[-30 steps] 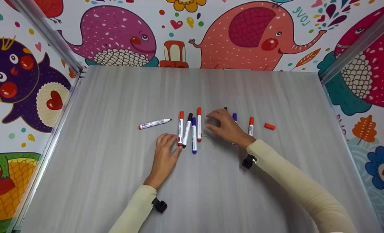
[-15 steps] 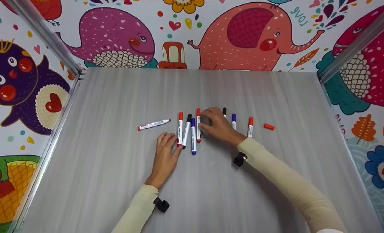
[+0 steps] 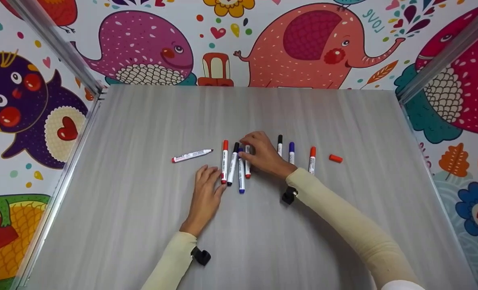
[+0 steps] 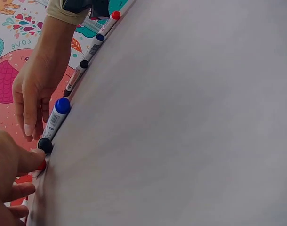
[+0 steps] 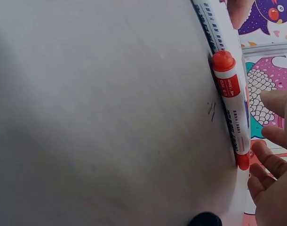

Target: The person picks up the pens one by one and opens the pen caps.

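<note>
My left hand [image 3: 204, 197] rests on the table, fingers loosely bent. Its thumb touches the lower ends of a red-capped marker [image 3: 224, 161] and a black-capped marker [image 3: 233, 165]. My right hand [image 3: 265, 153] hovers with parted, bent fingers over another red marker [image 3: 248, 171], hiding its upper part. Its thumb tip overlaps the cap of a blue marker [image 3: 241, 177] in the head view. The right wrist view shows spread fingers beside the red marker [image 5: 235, 110], with nothing held. From the left wrist view, the right hand [image 4: 40, 80] hangs behind the blue marker [image 4: 56, 117].
An uncapped marker [image 3: 191, 156] lies slanted at the left, tip to the right. Right of the right hand lie a black marker [image 3: 279, 146], a blue marker [image 3: 291, 152], a red marker [image 3: 312, 159] and a loose red cap [image 3: 335, 158]. Printed walls border the grey table [image 3: 150, 241].
My right hand has moved left, from right of the second red marker to over it and the blue marker's cap. The left hand has stayed in place.
</note>
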`<move>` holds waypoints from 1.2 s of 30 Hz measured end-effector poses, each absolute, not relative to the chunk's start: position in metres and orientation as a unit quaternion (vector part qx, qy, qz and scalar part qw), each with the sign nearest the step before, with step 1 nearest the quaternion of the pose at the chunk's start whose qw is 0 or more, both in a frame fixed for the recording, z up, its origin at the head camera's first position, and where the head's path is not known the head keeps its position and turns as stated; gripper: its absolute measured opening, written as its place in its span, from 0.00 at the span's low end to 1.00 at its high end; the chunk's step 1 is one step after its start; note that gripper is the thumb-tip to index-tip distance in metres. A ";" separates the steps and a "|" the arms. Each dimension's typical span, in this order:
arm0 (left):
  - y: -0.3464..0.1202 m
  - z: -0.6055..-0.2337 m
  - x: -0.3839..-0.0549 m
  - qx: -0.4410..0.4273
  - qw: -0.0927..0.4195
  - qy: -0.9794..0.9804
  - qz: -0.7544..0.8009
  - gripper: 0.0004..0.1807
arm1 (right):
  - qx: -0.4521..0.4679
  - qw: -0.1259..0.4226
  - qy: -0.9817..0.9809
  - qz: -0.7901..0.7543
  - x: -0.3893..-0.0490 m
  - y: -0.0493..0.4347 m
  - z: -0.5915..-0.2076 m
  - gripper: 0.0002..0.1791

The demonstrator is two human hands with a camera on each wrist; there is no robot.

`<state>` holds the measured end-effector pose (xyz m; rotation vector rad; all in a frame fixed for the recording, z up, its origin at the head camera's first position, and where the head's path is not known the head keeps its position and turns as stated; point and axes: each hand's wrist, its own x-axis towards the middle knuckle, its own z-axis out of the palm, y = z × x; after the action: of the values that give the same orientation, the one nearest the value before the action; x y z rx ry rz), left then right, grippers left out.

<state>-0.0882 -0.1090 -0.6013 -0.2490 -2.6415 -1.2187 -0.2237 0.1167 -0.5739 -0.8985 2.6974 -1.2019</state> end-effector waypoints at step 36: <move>-0.107 -0.603 -0.094 -0.086 0.113 -0.906 -0.399 0.25 | -0.348 0.038 0.894 -0.281 -0.246 0.077 -0.580 0.31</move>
<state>-0.0941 -0.1073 -0.6027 -0.2535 -2.6572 -1.1704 -0.2459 0.0766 -0.5802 -1.0665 2.7413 -0.8609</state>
